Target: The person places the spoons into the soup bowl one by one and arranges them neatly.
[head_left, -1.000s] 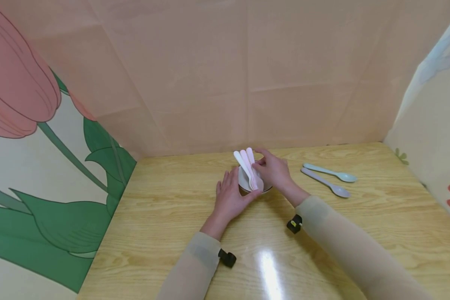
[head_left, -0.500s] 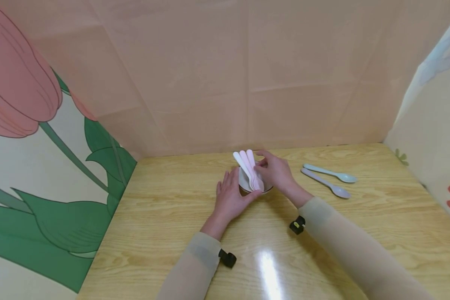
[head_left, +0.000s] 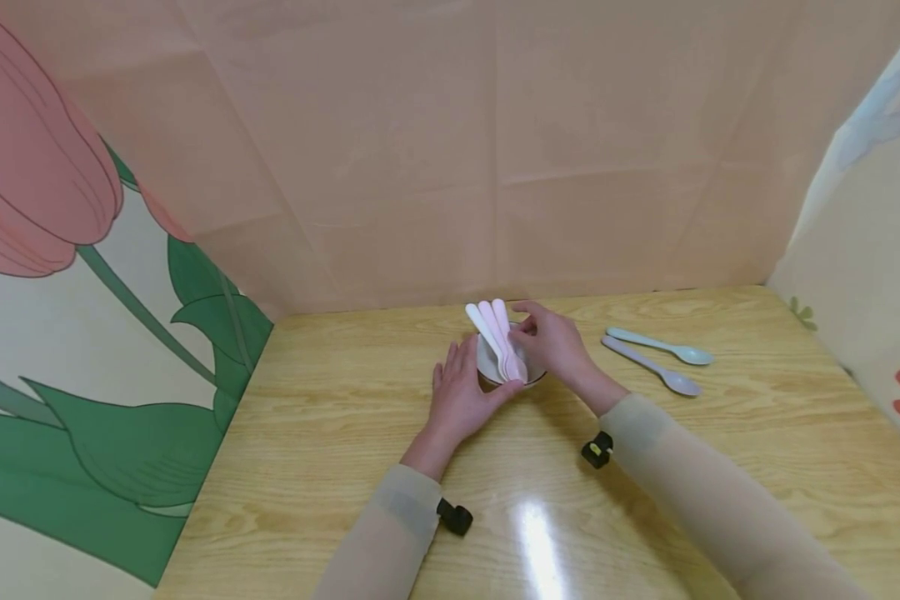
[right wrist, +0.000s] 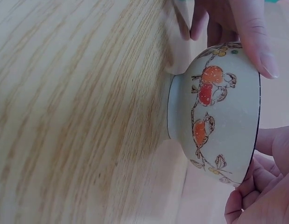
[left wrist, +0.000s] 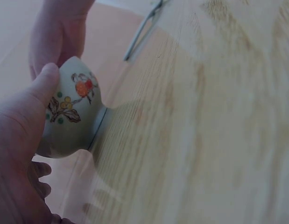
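A bowl (right wrist: 219, 107) printed with orange birds stands upright on the table. A white spoon (head_left: 483, 322) and two pink spoons (head_left: 491, 316) lie in it, their handles sticking out over its far side. My left hand (head_left: 461, 396) holds the bowl's near left side, with the thumb (left wrist: 47, 79) at the rim. At the right far rim, my right hand (head_left: 558, 343) grips the bowl with curled fingers (right wrist: 247, 196). Its thumb lies close beside the pink handle; whether they touch is unclear. Part of the bowl's interior is hidden by the hands.
A light blue spoon (head_left: 660, 345) and a lilac spoon (head_left: 651, 365) lie on the wooden table (head_left: 307, 417), right of the bowl. A pink backdrop (head_left: 390, 167) rises at the table's far edge. Flower-printed panels stand at the left (head_left: 180, 433) and right (head_left: 870, 275).
The right hand and forearm have shifted slightly right. The spoon handles have settled a little lower in the bowl. The left hand and the bowl stay in place.
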`<action>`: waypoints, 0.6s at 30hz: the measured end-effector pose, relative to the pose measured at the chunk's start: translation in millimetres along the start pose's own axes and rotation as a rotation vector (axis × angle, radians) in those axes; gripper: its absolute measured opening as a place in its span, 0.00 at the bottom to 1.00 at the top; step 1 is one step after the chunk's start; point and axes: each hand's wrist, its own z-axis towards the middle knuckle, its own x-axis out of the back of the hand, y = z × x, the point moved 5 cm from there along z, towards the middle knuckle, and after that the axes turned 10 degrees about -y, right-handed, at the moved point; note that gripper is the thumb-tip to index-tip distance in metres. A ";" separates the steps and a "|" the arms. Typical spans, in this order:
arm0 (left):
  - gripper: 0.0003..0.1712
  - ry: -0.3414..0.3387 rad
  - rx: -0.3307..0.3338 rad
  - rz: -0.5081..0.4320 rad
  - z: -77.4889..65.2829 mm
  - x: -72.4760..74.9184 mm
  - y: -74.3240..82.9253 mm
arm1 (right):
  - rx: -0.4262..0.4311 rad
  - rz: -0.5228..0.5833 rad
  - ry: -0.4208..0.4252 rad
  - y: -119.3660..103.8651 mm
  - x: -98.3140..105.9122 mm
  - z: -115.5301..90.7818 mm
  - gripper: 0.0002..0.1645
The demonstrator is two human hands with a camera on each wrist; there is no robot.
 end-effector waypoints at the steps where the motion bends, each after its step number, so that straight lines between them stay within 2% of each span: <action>1: 0.68 -0.001 0.001 -0.001 0.0 -0.1 0.2 | 0.000 0.005 -0.002 0.1 0.3 -0.3 0.29; 9: 0.68 0.007 -0.005 -0.012 -0.2 0.7 0.0 | 0.001 0.016 0.002 2.6 9.3 -4.0 0.29; 18: 0.68 0.008 -0.023 -0.008 -1.0 0.8 -0.2 | 0.002 -0.006 0.047 10.4 30.3 -16.6 0.29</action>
